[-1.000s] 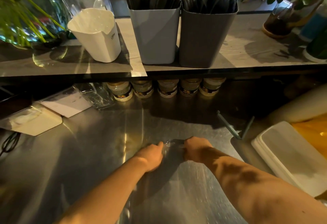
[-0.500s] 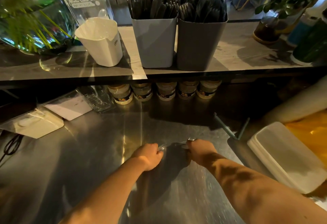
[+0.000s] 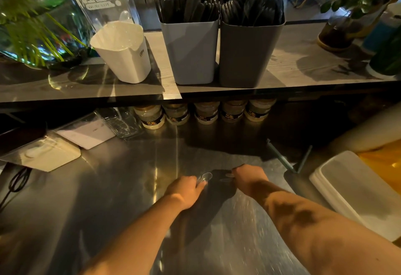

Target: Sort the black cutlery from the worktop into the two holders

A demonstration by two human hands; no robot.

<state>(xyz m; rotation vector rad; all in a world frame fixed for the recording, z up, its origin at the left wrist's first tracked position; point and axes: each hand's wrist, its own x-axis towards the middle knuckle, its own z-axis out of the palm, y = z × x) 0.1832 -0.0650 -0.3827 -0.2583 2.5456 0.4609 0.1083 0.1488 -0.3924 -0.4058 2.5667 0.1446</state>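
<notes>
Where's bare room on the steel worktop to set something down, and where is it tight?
Free: the worktop left of the left hand, which pinches a clear spoon, up to the white boxes; also the strip between the hands and the jars. Tight: right of the right hand, by the green rods and white tray.

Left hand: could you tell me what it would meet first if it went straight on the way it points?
The left hand would probably meet the small clear spoon-shaped piece at its fingertips first; it may already touch it. Beyond lies steel worktop.
</notes>
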